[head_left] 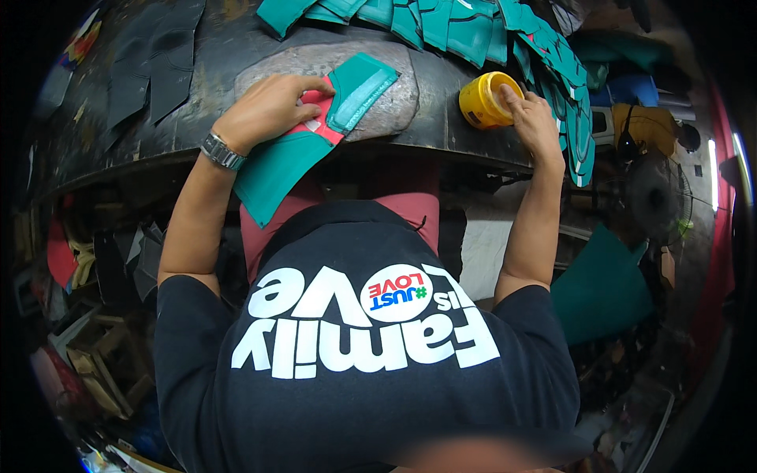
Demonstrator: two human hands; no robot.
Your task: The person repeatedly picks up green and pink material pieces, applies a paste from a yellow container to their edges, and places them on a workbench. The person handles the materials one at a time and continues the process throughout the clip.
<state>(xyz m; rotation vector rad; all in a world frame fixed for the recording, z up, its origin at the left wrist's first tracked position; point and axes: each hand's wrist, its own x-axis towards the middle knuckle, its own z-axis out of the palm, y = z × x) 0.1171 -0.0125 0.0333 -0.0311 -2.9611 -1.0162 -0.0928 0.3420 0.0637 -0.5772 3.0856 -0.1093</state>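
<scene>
My left hand (272, 110), with a metal watch on its wrist, is closed on a green and red sheet-material piece (363, 91). Thumb and fingertips press at its red middle. One end of the piece lies over a flat grey stone slab (402, 98); its other end hangs past the table edge toward my lap. A pale strip runs along the upper green part. To the right, my right hand (538, 126) grips a yellow round tub (477, 102) at its right rim, one digit reaching over the opening. The tub tilts slightly, and its contents cannot be made out.
Many overlapping green cut pieces (465, 31) curve along the table's far side and right end. Black cut pieces (154, 59) lie at the far left of the dark table (221, 31). A fan (658, 193) stands at right, near a green sheet (603, 288) below.
</scene>
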